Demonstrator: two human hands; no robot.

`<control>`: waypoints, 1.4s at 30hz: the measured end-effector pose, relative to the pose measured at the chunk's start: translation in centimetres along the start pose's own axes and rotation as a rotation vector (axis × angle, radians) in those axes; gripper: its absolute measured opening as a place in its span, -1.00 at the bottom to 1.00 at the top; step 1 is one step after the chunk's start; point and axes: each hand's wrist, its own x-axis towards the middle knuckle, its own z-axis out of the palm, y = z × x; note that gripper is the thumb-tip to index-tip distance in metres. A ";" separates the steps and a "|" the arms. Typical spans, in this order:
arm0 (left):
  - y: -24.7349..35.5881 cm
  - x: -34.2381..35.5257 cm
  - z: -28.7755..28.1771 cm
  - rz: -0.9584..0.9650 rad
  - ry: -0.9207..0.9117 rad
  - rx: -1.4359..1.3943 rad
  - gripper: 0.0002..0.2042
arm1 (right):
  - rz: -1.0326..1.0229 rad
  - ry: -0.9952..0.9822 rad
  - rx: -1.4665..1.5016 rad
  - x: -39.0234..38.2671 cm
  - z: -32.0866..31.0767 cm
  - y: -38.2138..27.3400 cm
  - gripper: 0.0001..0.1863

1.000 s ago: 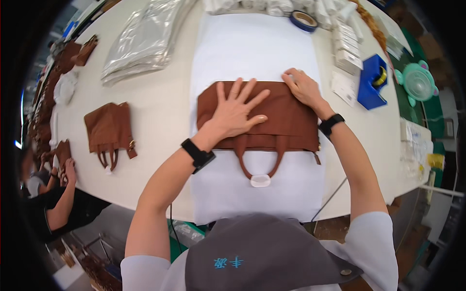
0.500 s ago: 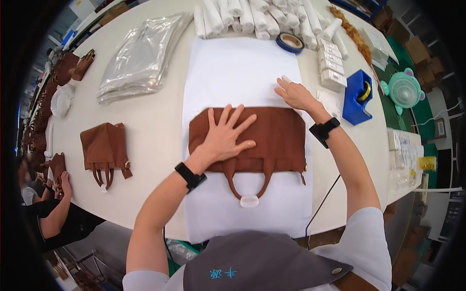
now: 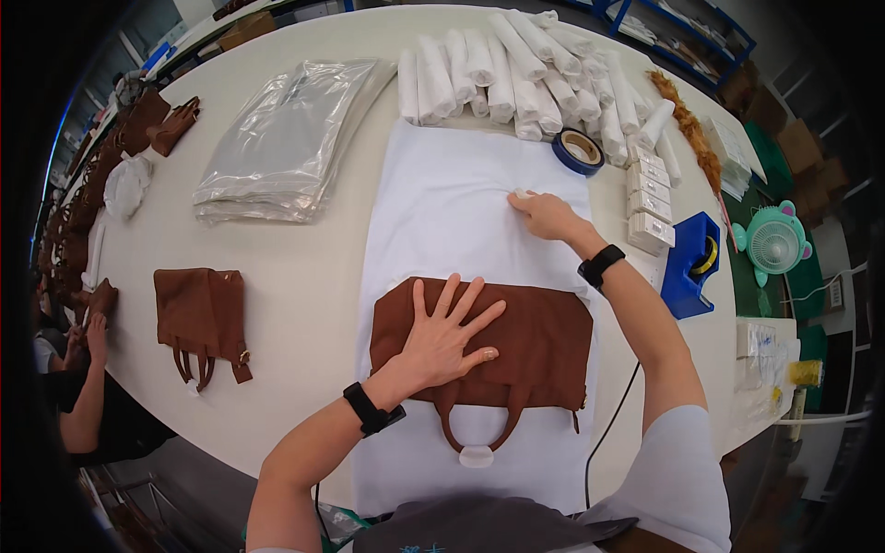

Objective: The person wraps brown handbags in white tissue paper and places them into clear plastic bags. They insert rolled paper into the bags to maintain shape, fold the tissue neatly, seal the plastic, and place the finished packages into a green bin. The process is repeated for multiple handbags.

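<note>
On white sheet (image 3: 461,184): left grip (image 3: 438,346) spread flat on brown bag (image 3: 546,341), presumably steadying it; right grip (image 3: 551,217) above sheet, closure indeterminate.

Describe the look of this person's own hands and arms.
The left hand and right hand are ungloved. A black wristband with a blocky module is on the left wrist, a similar black band on the right. The right sleeve is short and pale.
</note>
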 end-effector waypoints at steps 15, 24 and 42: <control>-1.8 2.8 0.4 0.018 0.052 0.014 -0.37 | -0.105 0.778 -0.081 0.9 -3.8 -2.7 -0.82; -2.4 3.4 0.9 -0.018 0.046 0.047 -0.39 | -0.250 0.326 -0.052 -20.4 -9.0 -11.2 -0.45; -2.4 3.8 0.8 -0.009 0.101 -0.003 -0.39 | -0.129 0.339 -0.207 -25.1 5.8 -9.2 -0.40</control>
